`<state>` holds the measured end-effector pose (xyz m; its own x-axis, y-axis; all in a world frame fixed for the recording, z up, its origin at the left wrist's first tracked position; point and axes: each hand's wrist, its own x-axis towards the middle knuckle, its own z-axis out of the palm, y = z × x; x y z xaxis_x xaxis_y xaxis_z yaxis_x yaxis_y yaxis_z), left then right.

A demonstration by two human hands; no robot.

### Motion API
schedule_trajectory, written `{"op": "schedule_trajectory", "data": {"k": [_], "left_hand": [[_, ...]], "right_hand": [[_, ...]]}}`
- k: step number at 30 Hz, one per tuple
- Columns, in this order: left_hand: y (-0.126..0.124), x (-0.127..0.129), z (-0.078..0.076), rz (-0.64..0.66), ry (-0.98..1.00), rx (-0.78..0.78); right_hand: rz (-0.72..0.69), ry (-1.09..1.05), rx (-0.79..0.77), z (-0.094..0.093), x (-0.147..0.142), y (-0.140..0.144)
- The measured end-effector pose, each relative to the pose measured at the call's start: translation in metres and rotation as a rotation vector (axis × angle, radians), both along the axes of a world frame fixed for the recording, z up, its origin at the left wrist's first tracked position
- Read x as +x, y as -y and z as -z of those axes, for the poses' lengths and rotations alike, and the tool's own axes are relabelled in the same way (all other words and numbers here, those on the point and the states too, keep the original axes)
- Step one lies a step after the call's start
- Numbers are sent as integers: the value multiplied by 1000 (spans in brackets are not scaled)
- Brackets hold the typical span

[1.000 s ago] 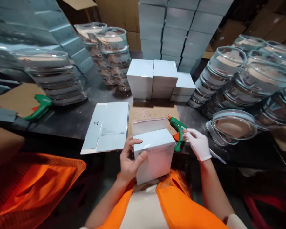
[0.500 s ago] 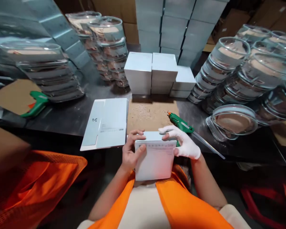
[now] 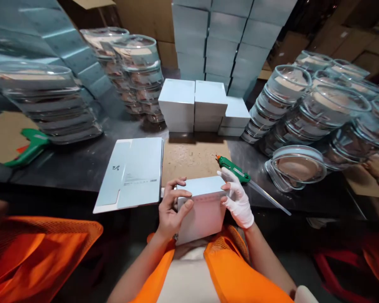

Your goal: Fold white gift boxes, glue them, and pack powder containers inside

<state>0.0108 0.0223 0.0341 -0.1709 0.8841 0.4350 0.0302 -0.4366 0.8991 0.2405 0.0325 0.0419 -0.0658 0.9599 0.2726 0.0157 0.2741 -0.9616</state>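
Note:
Between my hands, close to my body at the table's front edge, is a white box (image 3: 202, 214), tilted with its top face toward the table. My bare left hand (image 3: 174, 206) grips its left end, thumb on the near face and fingers over the top edge. My right hand (image 3: 238, 198), in a white glove with bare fingertips, holds the right end. Just beyond the right hand lies a green glue gun (image 3: 233, 168) with an orange tip and a clear glue stick out of its back. A stack of flat white printed sheets (image 3: 132, 172) lies to the left.
Finished-looking white boxes (image 3: 178, 105) stand behind a cardboard mat (image 3: 192, 158). Stacks of clear round containers rise at left (image 3: 50, 105) and right (image 3: 281, 92). A second green glue gun (image 3: 31, 147) lies far left. Orange-vested people sit on both sides.
The box has tipped so that more of its top face shows, and its right end is raised slightly. Both hands stay on it. The whole view has shifted a little.

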Motion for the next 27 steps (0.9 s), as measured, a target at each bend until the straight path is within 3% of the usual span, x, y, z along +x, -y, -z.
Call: {"op": "schedule_trajectory", "data": {"k": [2,5,8,10,13,16,18,20,23,27], "left_hand": [[-5,3,0,-117,128,-67],[-13,12,-3,-291,421,-255],[-18,25,-7,-127,573,-450],[-20,28,-6,17,564,-425],[-21,17,-2,-10,447,-207],[-24,-6,0,-175,276,-142],[-26,-20,-2,-222,206,-175],[-24,-29,-4,-246,166,-186],[-15,-42,-1,-312,107,-182],[-12,-79,14,-480,-102,-229]], "right_hand": [[75,59,62,14,7,10],[226,381,336,41,21,32],[220,764,446,51,39,45],[261,868,396,35,51,37],[510,875,403,-18,67,-12],[702,885,431,-85,76,-100],[697,897,509,-121,78,-165],[638,892,499,-143,76,-220],[505,903,476,-146,72,-265],[408,947,385,-111,77,-274]]}}
